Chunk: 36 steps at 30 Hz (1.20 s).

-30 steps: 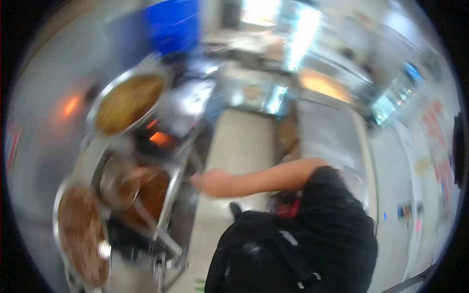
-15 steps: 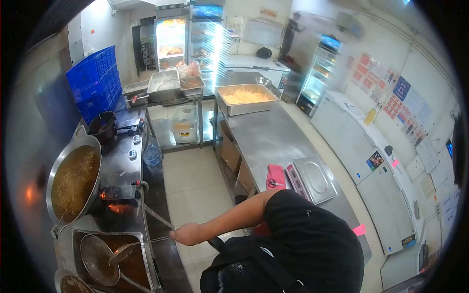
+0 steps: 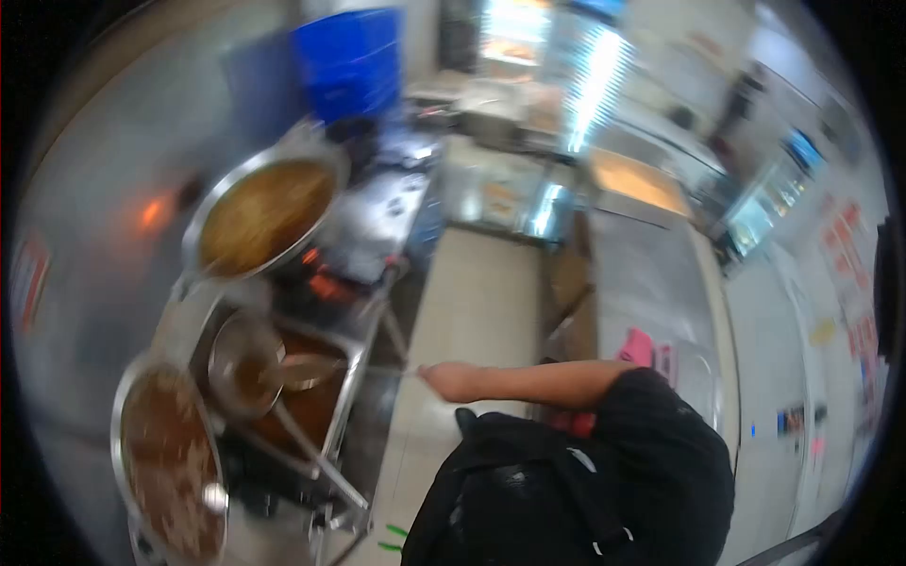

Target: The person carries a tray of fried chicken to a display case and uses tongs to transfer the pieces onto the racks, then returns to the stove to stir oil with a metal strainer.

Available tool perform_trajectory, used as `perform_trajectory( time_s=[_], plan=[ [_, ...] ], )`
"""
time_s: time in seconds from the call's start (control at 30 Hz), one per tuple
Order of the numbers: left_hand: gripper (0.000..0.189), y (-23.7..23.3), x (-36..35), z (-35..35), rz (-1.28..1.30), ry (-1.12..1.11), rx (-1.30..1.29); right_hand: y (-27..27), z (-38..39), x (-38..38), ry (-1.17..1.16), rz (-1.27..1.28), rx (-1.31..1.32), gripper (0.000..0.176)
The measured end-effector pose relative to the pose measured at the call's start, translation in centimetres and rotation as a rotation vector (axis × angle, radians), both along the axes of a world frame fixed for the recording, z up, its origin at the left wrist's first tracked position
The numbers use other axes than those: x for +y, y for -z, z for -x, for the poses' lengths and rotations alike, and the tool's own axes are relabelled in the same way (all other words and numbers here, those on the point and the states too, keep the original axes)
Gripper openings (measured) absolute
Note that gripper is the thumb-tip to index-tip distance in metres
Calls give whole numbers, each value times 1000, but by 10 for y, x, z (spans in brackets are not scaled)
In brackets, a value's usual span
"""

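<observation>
My right hand (image 3: 451, 381) is closed around the end of a long thin handle. At the other end, a ladle (image 3: 311, 372) hangs over a rectangular metal pan (image 3: 343, 407) of brown liquid. Beside its bowl, a large round strainer (image 3: 243, 363) rests across the pan, its long handle slanting to the lower right. Behind stands a wide wok (image 3: 196, 231) of bubbling oil with a flame under it. Nearer to me on the left is a second wok (image 3: 120, 429) with brown, foamy liquid. The view is blurred by motion, and my left hand is out of sight.
To the right runs a steel table (image 3: 642, 269) with a pink cloth (image 3: 637, 346), a scale (image 3: 696, 377) and a metal tray (image 3: 642, 181) of yellowish food. Blue crates (image 3: 349, 66) stand beyond the stove. A tiled floor aisle (image 3: 477, 292) lies between stove and table.
My view has swung left, so the stove side sits further right and the second wok shows more fully. My right hand keeps its hold on the ladle, which stays over the pan.
</observation>
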State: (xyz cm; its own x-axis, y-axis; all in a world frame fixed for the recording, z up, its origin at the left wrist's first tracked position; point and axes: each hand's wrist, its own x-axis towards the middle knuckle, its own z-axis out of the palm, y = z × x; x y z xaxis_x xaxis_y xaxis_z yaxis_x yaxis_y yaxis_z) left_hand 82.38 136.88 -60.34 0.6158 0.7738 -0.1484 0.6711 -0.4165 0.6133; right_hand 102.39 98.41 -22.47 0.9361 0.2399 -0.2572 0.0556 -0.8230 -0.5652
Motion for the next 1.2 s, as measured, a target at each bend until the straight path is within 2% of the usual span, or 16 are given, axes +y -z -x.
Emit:
perform_trajectory(
  time_s=[0.1, 0.2, 0.33, 0.43, 0.5, 0.6, 0.63, 0.67, 0.73, 0.77, 0.8, 0.83, 0.9, 1.03, 1.1, 1.2],
  plan=[
    [81, 3, -9, 43, 16, -172, 29, 51, -2, -22, -40, 60, 2, 31],
    [81, 6, -10, 81, 46, -310, 43, 22, -12, -21, -40, 96, 65, 23],
    [84, 12, -17, 102, 66, -380, -10, -10, -39, -26, -164, -144, -42, 19],
    [85, 7, -37, 105, -21, -424, -43, -66, -75, -31, -233, -295, -14, 23],
    [85, -11, -57, 101, 85, -539, 7, -105, -108, -43, -247, -348, 77, 24],
    [79, -28, -97, 90, 73, -651, -314, -156, -175, -71, -122, -355, 221, 31],
    [79, -33, -113, 91, 60, -689, -316, -184, -192, -75, -10, -316, 196, 31],
    [78, -35, -132, 85, 70, -805, -279, -183, -220, -92, -22, -312, 33, 39],
    [76, -42, -171, 83, 84, -952, -150, -212, -277, -124, -29, -282, 2, 43],
    [76, -40, -191, 83, 76, -975, -103, -225, -305, -137, -148, -241, -144, 42],
    [77, -35, -210, 80, 69, -990, -90, -247, -321, -138, -94, -199, -132, 41],
    [77, -29, -227, 77, 63, -1001, -82, -236, -353, -154, -218, -160, -469, 38],
    [78, -21, -262, 72, 51, -1012, -66, -246, -409, -180, -313, 84, -680, 32],
    [79, -9, -309, 60, 54, -1002, -65, -241, -495, -203, -296, 292, -691, 26],
    [80, -4, -320, 56, 58, -1001, -73, -230, -530, -206, -328, 565, -692, 23],
    [81, -7, -324, 48, 68, -976, -83, -206, -577, -212, -421, 670, -741, 21]
  ],
)
